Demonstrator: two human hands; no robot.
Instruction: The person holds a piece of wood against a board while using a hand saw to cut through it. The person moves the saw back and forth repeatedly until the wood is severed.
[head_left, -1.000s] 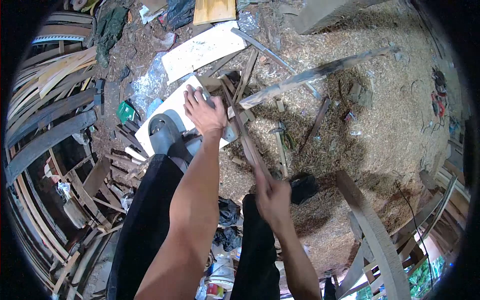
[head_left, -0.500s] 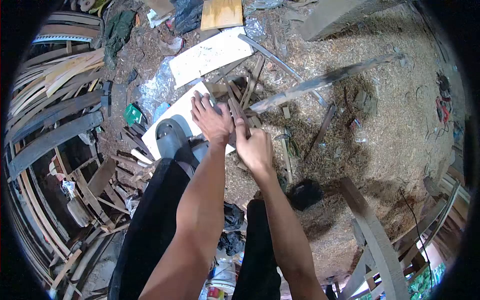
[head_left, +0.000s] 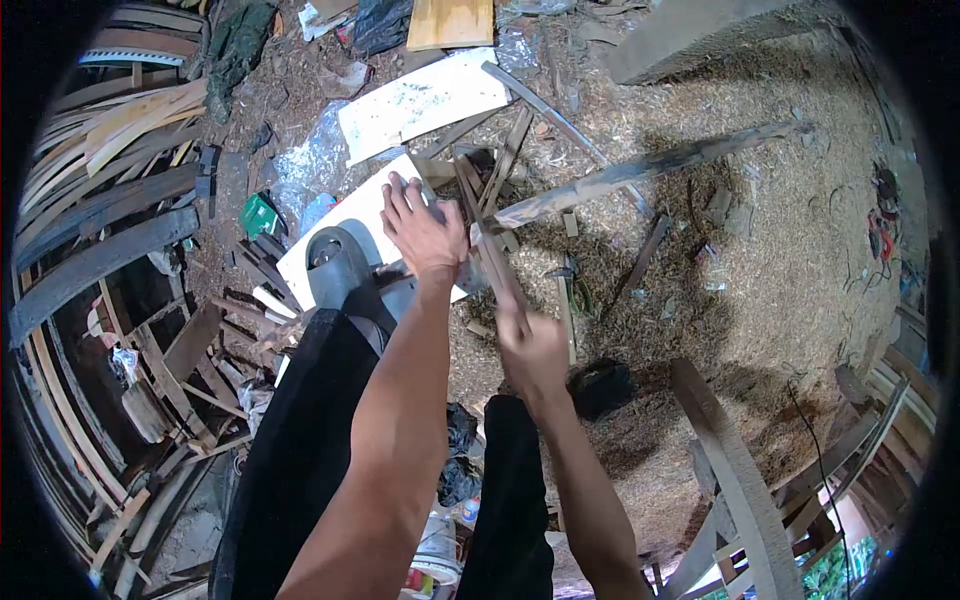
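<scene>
My left hand (head_left: pixel 425 228) lies flat with its fingers stretched out, pressing down over a white board (head_left: pixel 352 212). A small dark piece shows between its thumb and index finger. My right hand (head_left: pixel 532 350), blurred by motion, is wrapped round the near end of a long brown tool that looks like a handsaw (head_left: pixel 492 262). The saw's blade slants up and away, passing just right of my left hand, beside the end of a long weathered wooden pole (head_left: pixel 600 185). My foot in a grey sandal (head_left: pixel 338 272) rests on the white board, left of my left hand.
A hammer (head_left: pixel 564 290) lies on the sawdust to the right. Beyond are a second white board (head_left: pixel 425 100), a yellowish plank (head_left: pixel 450 24) and a long thin strip (head_left: pixel 555 120). Curved wood pieces (head_left: pixel 100 240) are stacked at left; a thick beam (head_left: pixel 735 470) stands at right.
My right hand has drawn back toward my body with the handsaw, showing more of the blade beside my left hand. My left hand stays pressed in about the same place.
</scene>
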